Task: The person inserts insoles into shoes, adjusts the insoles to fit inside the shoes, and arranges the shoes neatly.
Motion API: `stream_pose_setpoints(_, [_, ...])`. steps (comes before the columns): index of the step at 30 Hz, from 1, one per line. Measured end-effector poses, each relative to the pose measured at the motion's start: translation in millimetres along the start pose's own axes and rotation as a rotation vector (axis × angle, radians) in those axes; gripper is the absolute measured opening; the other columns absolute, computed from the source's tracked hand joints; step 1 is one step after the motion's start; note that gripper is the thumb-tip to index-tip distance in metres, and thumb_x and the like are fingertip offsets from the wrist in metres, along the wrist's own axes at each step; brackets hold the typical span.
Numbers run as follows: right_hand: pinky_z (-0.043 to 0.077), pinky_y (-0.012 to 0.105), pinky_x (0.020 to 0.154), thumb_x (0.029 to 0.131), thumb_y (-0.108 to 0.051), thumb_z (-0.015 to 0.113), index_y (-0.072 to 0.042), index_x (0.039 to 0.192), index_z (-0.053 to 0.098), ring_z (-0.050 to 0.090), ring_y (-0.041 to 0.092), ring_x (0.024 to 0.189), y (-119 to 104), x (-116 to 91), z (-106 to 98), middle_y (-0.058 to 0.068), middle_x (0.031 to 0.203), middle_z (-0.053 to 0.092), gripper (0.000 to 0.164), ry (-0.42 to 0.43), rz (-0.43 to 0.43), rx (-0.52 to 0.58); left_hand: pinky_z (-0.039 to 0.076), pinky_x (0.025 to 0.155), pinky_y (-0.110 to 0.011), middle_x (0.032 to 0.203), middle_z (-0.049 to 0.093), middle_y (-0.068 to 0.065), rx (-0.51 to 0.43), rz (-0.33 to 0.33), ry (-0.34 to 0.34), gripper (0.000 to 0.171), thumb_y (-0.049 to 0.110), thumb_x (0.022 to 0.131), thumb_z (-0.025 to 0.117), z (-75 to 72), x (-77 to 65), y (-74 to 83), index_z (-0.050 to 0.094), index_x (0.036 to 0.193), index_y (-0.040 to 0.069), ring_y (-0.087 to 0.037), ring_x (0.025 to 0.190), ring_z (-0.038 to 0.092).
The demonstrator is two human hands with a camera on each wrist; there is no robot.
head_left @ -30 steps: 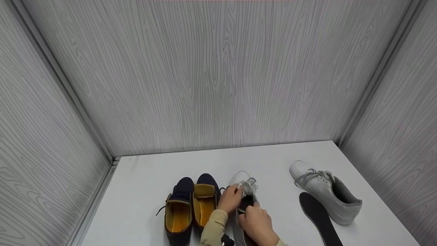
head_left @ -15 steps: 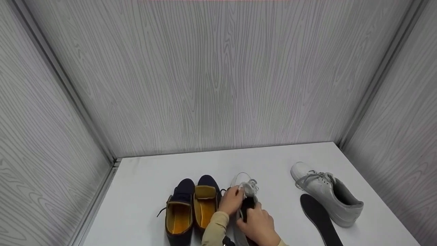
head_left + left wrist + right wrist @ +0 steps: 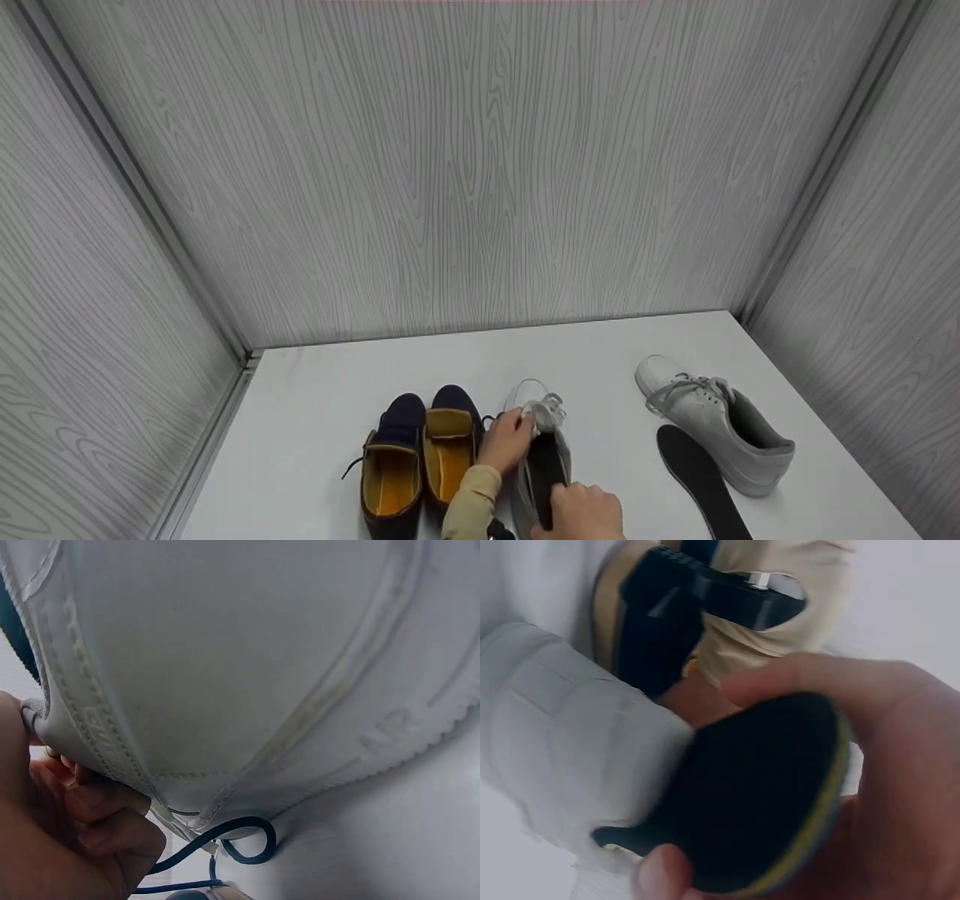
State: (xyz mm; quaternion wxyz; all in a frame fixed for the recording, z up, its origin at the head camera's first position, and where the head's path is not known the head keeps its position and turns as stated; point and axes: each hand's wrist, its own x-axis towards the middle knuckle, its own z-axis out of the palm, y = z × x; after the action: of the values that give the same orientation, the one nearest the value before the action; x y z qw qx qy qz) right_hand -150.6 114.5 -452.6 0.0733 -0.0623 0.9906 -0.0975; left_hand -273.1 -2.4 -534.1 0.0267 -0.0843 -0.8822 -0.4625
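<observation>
In the head view, a white sneaker [image 3: 530,390] lies with its toe pointing away from me. My left hand [image 3: 506,440] grips it by the edge of its opening near the tongue; the left wrist view has those fingers [image 3: 112,821] curled at the edge of the white upper [image 3: 217,675]. A black insole [image 3: 546,466] runs along inside the shoe and out toward its heel end. My right hand [image 3: 583,512] holds the insole's rounded end between thumb and fingers, as the right wrist view shows, where the black insole [image 3: 757,780] sticks out past the shoe's heel [image 3: 577,712].
To the left stand two dark blue shoes, the left one [image 3: 394,480] and the right one [image 3: 450,457], both with yellow linings. On the right, a second white sneaker [image 3: 720,420] lies angled beside a loose black insole [image 3: 697,469]. Grey wood-patterned panels [image 3: 465,172] enclose the white table [image 3: 322,390].
My right hand has moved back toward me, from inside the sneaker's opening to its heel end, and more of the black insole shows. The left hand has stayed at the opening's edge.
</observation>
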Motion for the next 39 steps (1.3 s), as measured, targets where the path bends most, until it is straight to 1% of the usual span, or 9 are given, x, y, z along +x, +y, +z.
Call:
stream_pose_setpoints(4, [0.044, 0.042, 0.046, 0.068, -0.039, 0.072, -0.009, 0.056, 0.054, 0.049, 0.021, 0.046, -0.1, -1.3, 1.3, 0.004, 0.052, 0.05, 0.036, 0.025, -0.008, 0.042, 0.034, 0.056, -0.03, 0.063, 0.042, 0.002, 0.006, -0.008, -0.004, 0.028, 0.029, 0.097, 0.046, 0.8, 0.4, -0.2, 0.047, 0.073, 0.015, -0.014, 0.055, 0.041])
stream_pose_setpoints(7, [0.041, 0.041, 0.044, 0.07, -0.033, 0.068, -0.01, 0.053, 0.051, 0.046, 0.019, 0.045, 0.3, -0.5, 3.8, 0.003, 0.052, 0.048, 0.033, 0.041, -0.026, 0.099, 0.034, 0.057, -0.03, 0.063, 0.042, 0.002, 0.013, -0.01, -0.001, 0.029, 0.03, 0.097, 0.046, 0.7, 0.3, -0.5, 0.046, 0.072, 0.015, -0.014, 0.056, 0.042])
stream_pose_setpoints(14, [0.038, 0.04, 0.043, 0.074, -0.02, 0.062, -0.01, 0.056, 0.05, 0.046, 0.02, 0.045, -0.6, 3.4, 5.0, 0.005, 0.053, 0.048, 0.023, 0.056, -0.062, 0.18, 0.034, 0.06, -0.032, 0.065, 0.04, 0.001, 0.033, -0.008, 0.009, 0.029, 0.029, 0.096, 0.046, 0.6, 1.4, 0.3, 0.045, 0.07, 0.016, -0.016, 0.059, 0.042])
stream_pose_setpoints(18, [0.04, 0.042, 0.045, 0.075, -0.017, 0.06, -0.009, 0.058, 0.052, 0.049, 0.023, 0.046, -2.1, 7.2, 7.1, 0.006, 0.054, 0.05, 0.02, 0.084, -0.054, 0.185, 0.035, 0.062, -0.033, 0.067, 0.042, 0.001, 0.032, -0.003, 0.007, 0.028, 0.029, 0.096, 0.046, 1.1, 1.9, -0.1, 0.046, 0.071, 0.016, -0.016, 0.063, 0.043])
stream_pose_setpoints(22, [0.042, 0.043, 0.045, 0.074, -0.017, 0.062, -0.009, 0.056, 0.051, 0.052, 0.025, 0.047, -4.1, 11.7, 9.4, 0.006, 0.054, 0.052, 0.022, 0.14, -0.053, 0.164, 0.035, 0.061, -0.032, 0.066, 0.041, 0.001, 0.019, -0.007, 0.007, 0.029, 0.031, 0.097, 0.046, 1.2, 1.5, -0.2, 0.046, 0.072, 0.016, -0.015, 0.062, 0.043])
stream_pose_setpoints(25, [0.042, 0.041, 0.045, 0.075, -0.016, 0.063, -0.011, 0.054, 0.048, 0.051, 0.023, 0.046, -5.6, 15.2, 11.5, 0.004, 0.052, 0.051, 0.026, 0.173, -0.059, 0.161, 0.034, 0.059, -0.03, 0.064, 0.039, 0.003, 0.016, -0.012, 0.005, 0.029, 0.031, 0.097, 0.046, 1.4, 1.0, -0.5, 0.046, 0.071, 0.016, -0.014, 0.059, 0.041])
stream_pose_setpoints(28, [0.041, 0.04, 0.045, 0.076, -0.015, 0.062, -0.012, 0.054, 0.046, 0.05, 0.021, 0.046, -7.2, 18.8, 13.5, 0.002, 0.053, 0.05, 0.027, 0.178, -0.055, 0.171, 0.033, 0.058, -0.029, 0.063, 0.038, 0.003, 0.012, -0.014, 0.002, 0.029, 0.03, 0.097, 0.046, 1.9, 0.7, -1.4, 0.045, 0.071, 0.017, -0.014, 0.058, 0.04])
stream_pose_setpoints(33, [0.042, 0.041, 0.047, 0.075, -0.014, 0.062, -0.012, 0.057, 0.049, 0.052, 0.024, 0.048, -8.4, 24.2, 17.2, 0.005, 0.057, 0.054, 0.022, 0.204, -0.043, 0.167, 0.033, 0.06, -0.03, 0.065, 0.039, 0.003, 0.005, -0.016, -0.003, 0.028, 0.029, 0.097, 0.046, 2.0, 0.7, -1.1, 0.046, 0.072, 0.016, -0.014, 0.061, 0.041])
stream_pose_setpoints(39, [0.043, 0.043, 0.047, 0.075, -0.013, 0.062, -0.009, 0.063, 0.055, 0.055, 0.029, 0.052, -5.9, 32.9, 24.6, 0.009, 0.062, 0.057, 0.015, 0.278, -0.044, 0.177, 0.034, 0.061, -0.031, 0.067, 0.044, 0.002, 0.01, -0.023, -0.003, 0.029, 0.031, 0.096, 0.047, 1.0, 1.5, 0.4, 0.047, 0.07, 0.016, -0.015, 0.063, 0.043])
